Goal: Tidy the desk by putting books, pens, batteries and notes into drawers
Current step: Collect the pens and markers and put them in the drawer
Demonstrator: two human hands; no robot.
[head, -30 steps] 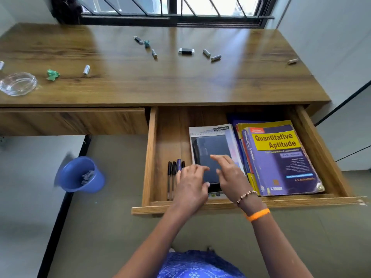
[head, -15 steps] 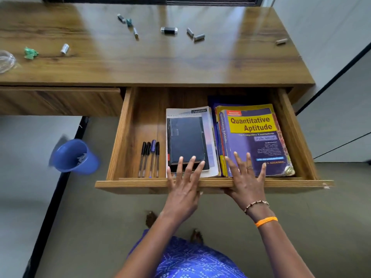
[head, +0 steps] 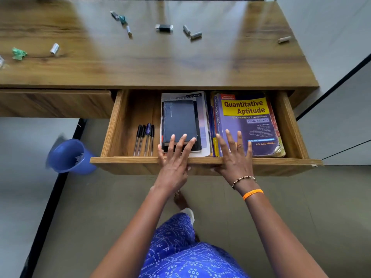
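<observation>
The right-hand desk drawer [head: 128, 161] stands partly pulled out. Inside lie several pens [head: 144, 137] at the left, a dark notebook [head: 179, 119] on a white spiral pad in the middle, and a purple "Quantitative Aptitude" book [head: 248, 115] on a stack at the right. My left hand [head: 174, 157] and my right hand [head: 235, 155] rest on the drawer's front edge, fingers straight and spread over the books, thumbs under the front panel. On the desk top [head: 152, 63] lie several batteries [head: 195, 35] and a crumpled green note [head: 18, 53].
A closed left drawer [head: 54, 103] sits beside the open one. A blue waste bin [head: 69, 156] with paper stands on the floor at the left. A white wall runs along the right. My blue-patterned clothing and bare foot are below the drawer.
My hands left the dark notebook and came back to the drawer's front edge. The drawer has slid further in under the desk top.
</observation>
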